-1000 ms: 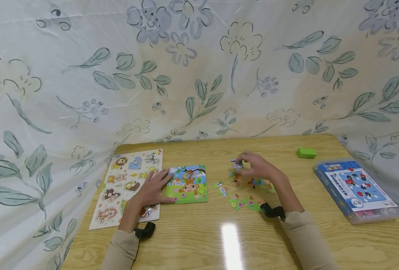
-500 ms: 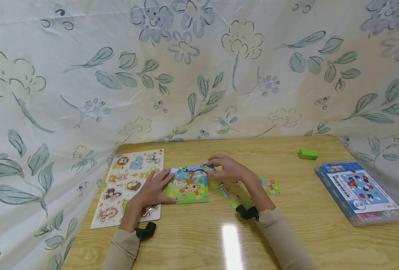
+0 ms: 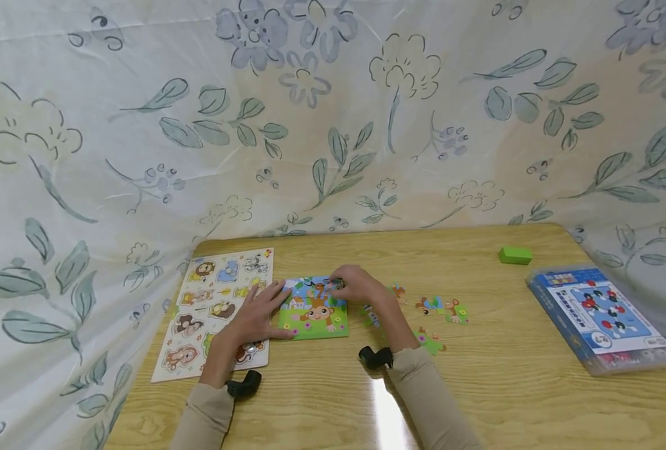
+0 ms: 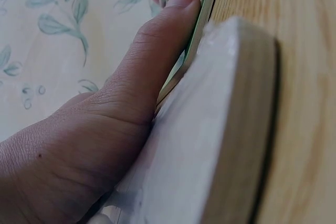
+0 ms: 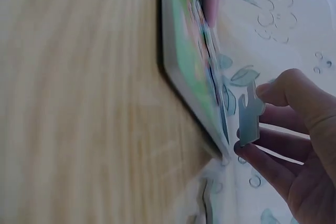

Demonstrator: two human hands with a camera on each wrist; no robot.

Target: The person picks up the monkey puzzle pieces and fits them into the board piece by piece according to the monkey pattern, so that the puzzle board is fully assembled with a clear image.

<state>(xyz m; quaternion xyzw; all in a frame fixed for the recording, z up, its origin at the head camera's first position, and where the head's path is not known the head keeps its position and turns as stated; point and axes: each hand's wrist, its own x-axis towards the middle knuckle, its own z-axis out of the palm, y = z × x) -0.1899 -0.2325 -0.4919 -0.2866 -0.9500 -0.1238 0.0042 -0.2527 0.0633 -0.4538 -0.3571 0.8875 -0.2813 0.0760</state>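
Note:
A square monkey puzzle board (image 3: pixel 310 326) lies flat on the table. My left hand (image 3: pixel 249 319) rests across its left edge with the fingers spread, the thumb at the lower left corner. Over the board's upper right corner, my right hand (image 3: pixel 358 287) pinches a small jigsaw piece (image 5: pixel 250 118) between thumb and fingers. The right wrist view shows the piece raised just off the board, its printed face turned away. Loose jigsaw pieces (image 3: pixel 431 342) lie to the right of the board, some partly hidden by the right forearm.
Under the left forearm lies a wooden animal puzzle board (image 3: pixel 162 370), touching or close to the monkey board. A green block (image 3: pixel 515 255) sits at the back right. A boxed molecule model set (image 3: pixel 603 322) lies at the right edge. A floral cloth (image 3: pixel 333 206) hangs behind the table.
My right hand has moved left from the loose pieces to the monkey board, carrying a jigsaw piece over its upper right corner. The left hand has stayed in place.

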